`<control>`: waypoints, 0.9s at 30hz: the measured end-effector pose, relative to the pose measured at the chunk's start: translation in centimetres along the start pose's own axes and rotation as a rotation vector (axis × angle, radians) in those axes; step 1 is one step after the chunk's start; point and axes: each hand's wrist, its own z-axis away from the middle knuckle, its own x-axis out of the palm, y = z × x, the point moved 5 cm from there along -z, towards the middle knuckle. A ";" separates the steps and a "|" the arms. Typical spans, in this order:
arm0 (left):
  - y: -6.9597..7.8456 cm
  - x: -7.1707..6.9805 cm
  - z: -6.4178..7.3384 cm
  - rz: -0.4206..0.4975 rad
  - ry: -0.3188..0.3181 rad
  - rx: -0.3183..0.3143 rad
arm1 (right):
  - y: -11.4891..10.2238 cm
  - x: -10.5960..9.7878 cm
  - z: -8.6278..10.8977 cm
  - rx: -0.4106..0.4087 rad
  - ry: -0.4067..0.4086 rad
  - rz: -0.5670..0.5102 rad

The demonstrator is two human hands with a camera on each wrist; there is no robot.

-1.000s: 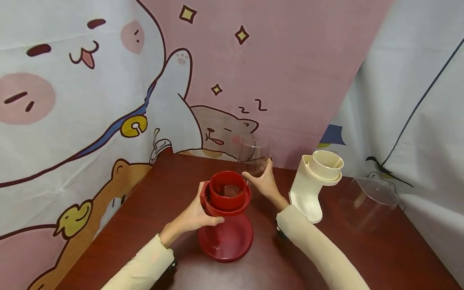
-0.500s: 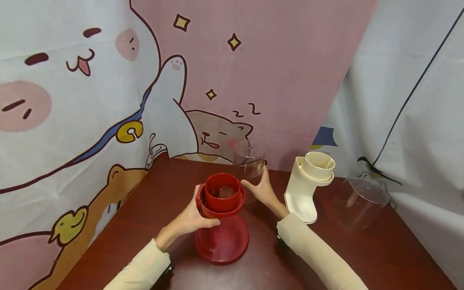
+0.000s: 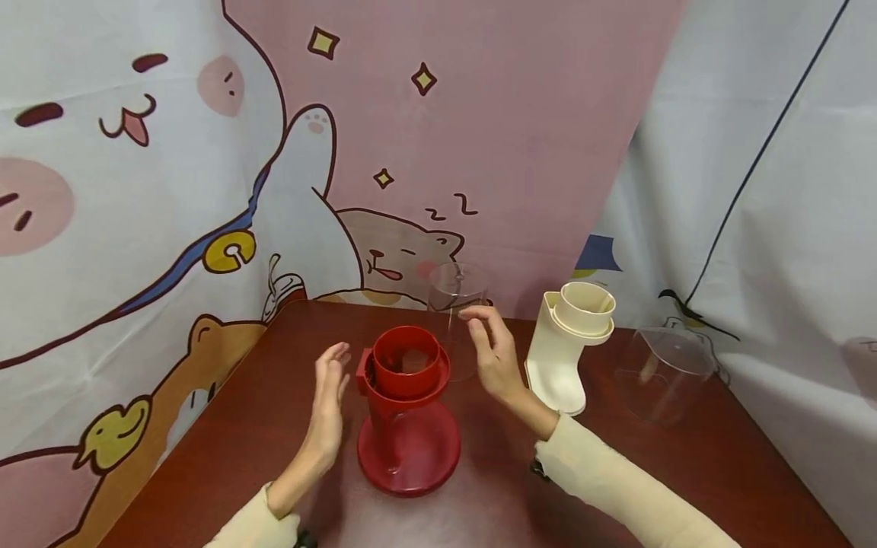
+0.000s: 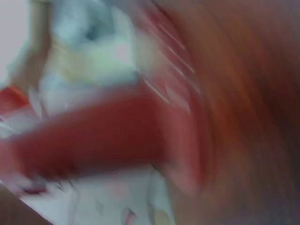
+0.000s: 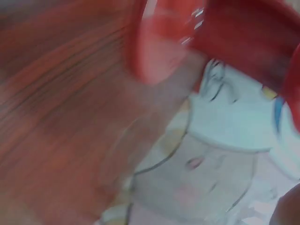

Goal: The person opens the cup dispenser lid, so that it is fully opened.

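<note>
A red plastic stand (image 3: 384,426) with a round cup-like top and a wide dish-shaped base stands upright on the table. My left hand (image 3: 327,407) is just left of it, apart from it, fingers extended upward. Behind and right of the stand is a clear cylinder (image 3: 441,304), upright. In front of that cylinder is my right hand (image 3: 499,361), its fingers loosely bent; whether it touches the cylinder I cannot tell. Motion blurs the red column (image 4: 93,136) in the left wrist view. In the right wrist view the red base (image 5: 159,51) shows at the top.
To the right stands a cream stand (image 3: 558,361) of similar shape, with a second clear cylinder (image 3: 664,380) beyond it. The dark red wooden table (image 3: 274,380) meets a cartoon-printed cloth (image 3: 534,152) at the back and sides.
My left hand has let go of the red stand and moved left. The right hand's fingers have loosened from around the clear cylinder. The head view has shifted slightly right.
</note>
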 end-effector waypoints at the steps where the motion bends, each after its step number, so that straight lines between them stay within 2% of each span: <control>1: 0.9 0.0 0.7 0.015 0.083 -0.032 | 0.0 0.7 -0.2 0.032 -0.039 -0.046; 2: 1.9 0.1 1.4 0.046 0.140 -0.058 | -0.3 1.4 -0.4 0.060 -0.077 -0.087; 3: 2.7 0.4 2.1 0.073 0.166 -0.084 | -0.5 2.1 -0.7 0.089 -0.112 -0.128; 4: 3.4 0.8 2.7 0.088 0.165 -0.108 | -0.7 2.7 -1.0 0.127 -0.144 -0.172; 9: 5.4 3.0 5.5 0.082 0.068 -0.199 | -0.2 5.7 -1.5 0.366 -0.332 -0.389; 11: 5.5 3.7 6.2 0.064 0.019 -0.249 | 0.1 6.5 -1.2 0.462 -0.375 -0.444; 13: 5.5 4.4 6.7 0.049 -0.023 -0.287 | 0.5 7.1 -0.9 0.520 -0.397 -0.463; 17: 5.2 5.1 7.0 0.030 -0.060 -0.311 | 0.8 7.7 -0.4 0.562 -0.410 -0.465; 22: 4.8 5.2 6.9 0.019 -0.034 -0.280 | 0.9 8.1 -0.2 0.589 -0.441 -0.436; 27: 4.6 5.3 6.9 0.023 -0.023 -0.250 | 0.9 8.2 0.0 0.607 -0.430 -0.415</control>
